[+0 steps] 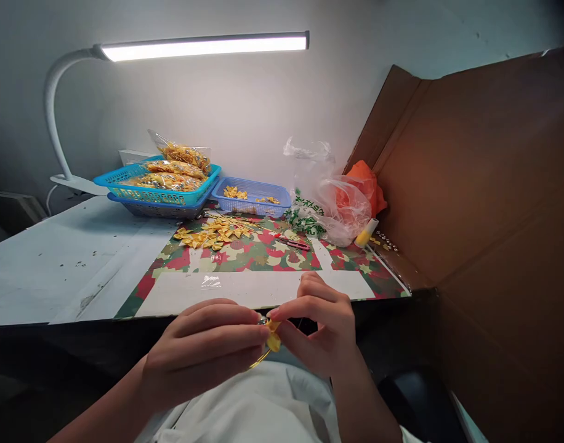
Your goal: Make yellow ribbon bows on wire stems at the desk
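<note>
In front of my lap, just below the table's near edge, my left hand (212, 338) is closed, its fingertips at a small shiny silver bead or bell (263, 320). Thin gold wire or cord (260, 360) trails out beneath those fingers. My right hand (321, 323) pinches a small yellow ribbon bow (273, 340) between thumb and forefinger, right against the silver piece. The fingertips of both hands nearly meet, and they partly hide how the bow, wire and silver piece join.
Loose yellow bows (215, 234) lie on the patterned mat. Behind stand a turquoise basket (171, 195) of bagged bows and a blue basket (257, 206). Plastic bags (337, 203), a glue bottle (366, 234) and small snips (294, 243) sit rightward. Cardboard (494, 184) walls the right; a lamp (208, 48) hangs above.
</note>
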